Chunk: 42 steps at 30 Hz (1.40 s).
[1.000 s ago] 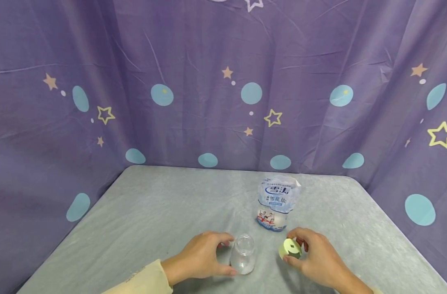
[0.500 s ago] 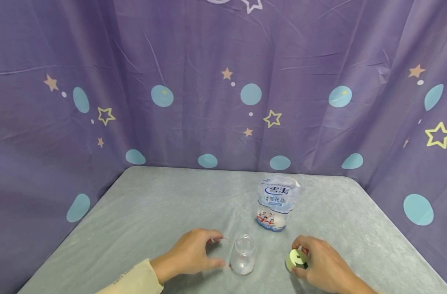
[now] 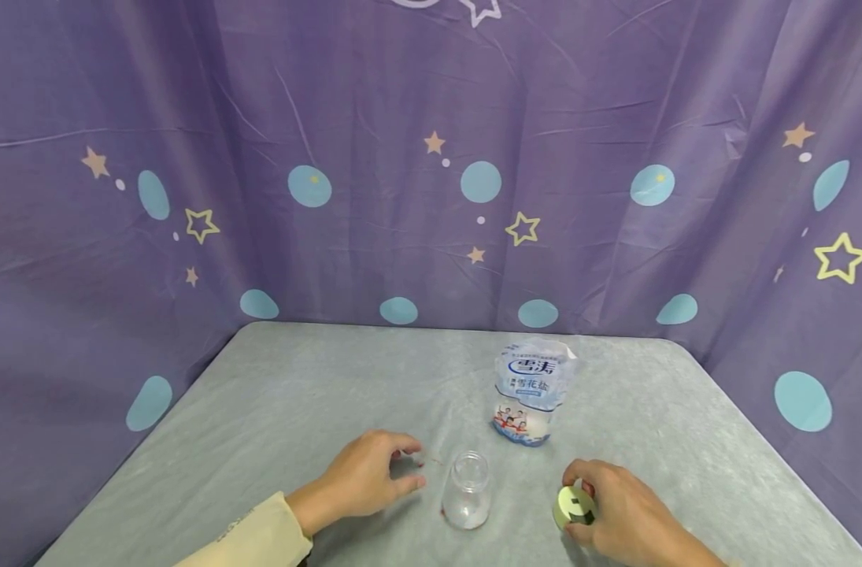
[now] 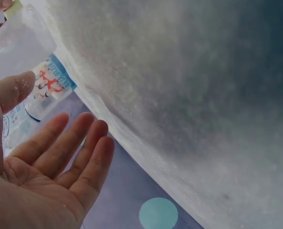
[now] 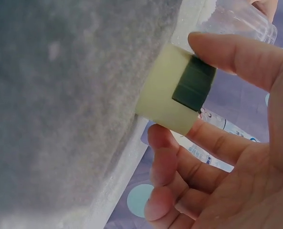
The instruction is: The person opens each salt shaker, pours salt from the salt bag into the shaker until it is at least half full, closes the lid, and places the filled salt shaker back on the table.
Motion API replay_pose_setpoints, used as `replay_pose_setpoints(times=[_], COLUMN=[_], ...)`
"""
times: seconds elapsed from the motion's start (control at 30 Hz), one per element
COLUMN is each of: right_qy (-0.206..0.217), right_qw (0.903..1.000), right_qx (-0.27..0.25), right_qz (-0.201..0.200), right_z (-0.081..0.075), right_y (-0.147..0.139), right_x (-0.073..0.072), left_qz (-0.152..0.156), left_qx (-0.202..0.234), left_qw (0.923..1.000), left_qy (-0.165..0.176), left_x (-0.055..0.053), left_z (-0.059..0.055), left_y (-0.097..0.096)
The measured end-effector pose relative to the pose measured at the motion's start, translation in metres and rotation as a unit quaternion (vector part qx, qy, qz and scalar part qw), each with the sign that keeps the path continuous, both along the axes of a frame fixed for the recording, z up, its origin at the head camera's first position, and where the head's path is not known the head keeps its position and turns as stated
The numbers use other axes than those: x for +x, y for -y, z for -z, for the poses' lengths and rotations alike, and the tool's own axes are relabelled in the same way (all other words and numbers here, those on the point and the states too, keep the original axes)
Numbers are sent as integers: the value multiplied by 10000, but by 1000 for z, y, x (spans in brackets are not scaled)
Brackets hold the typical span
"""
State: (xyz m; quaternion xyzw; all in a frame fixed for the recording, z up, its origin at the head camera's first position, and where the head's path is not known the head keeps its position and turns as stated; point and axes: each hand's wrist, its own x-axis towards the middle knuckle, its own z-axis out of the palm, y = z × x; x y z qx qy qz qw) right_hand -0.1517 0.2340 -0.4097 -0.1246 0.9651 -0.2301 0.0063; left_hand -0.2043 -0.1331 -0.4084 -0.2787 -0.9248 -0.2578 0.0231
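Observation:
A clear jar (image 3: pixel 467 492) with an uncovered mouth stands upright on the table; whitish grains show at its base in the right wrist view. To its left, my left hand (image 3: pixel 370 475) is held apart from it, fingers loosely extended around nothing, the palm (image 4: pixel 41 195) visible in the left wrist view. On the jar's right, my right hand (image 3: pixel 625 508) pinches a pale yellow-green lid (image 3: pixel 574 508) between thumb and fingers. A dark green patch marks the lid's side (image 5: pixel 165 88) in the right wrist view. The lid sits at or very near the tabletop.
A blue and white salt pouch (image 3: pixel 531 390) stands upright behind the jar, between it and the lid. The grey-covered table (image 3: pixel 317 386) ends at a purple curtain (image 3: pixel 402 157) behind and on both sides.
My left hand has drawn away from the jar to the left. The right hand has shifted slightly right and nearer me with the lid. Jar and pouch have stayed put.

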Motion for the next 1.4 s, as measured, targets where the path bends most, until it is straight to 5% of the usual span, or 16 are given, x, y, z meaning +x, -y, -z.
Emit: replay_pose_setpoints(times=[0.6, 0.8, 1.4], right_qy=[-1266, -1319, -1569], right_qw=[9875, 9847, 9799], right_qx=[-926, -1138, -1173], right_qz=[-125, 53, 368], right_z=[3, 3, 2], right_y=[-4, -5, -4], right_x=[2, 0, -2], left_qz=[77, 118, 272], left_qx=[231, 304, 372], left_qw=[9993, 9988, 9972], left_qy=[-280, -371, -591], left_x=[-9, -12, -27], left_z=[-2, -6, -40], left_y=[-4, -9, -36])
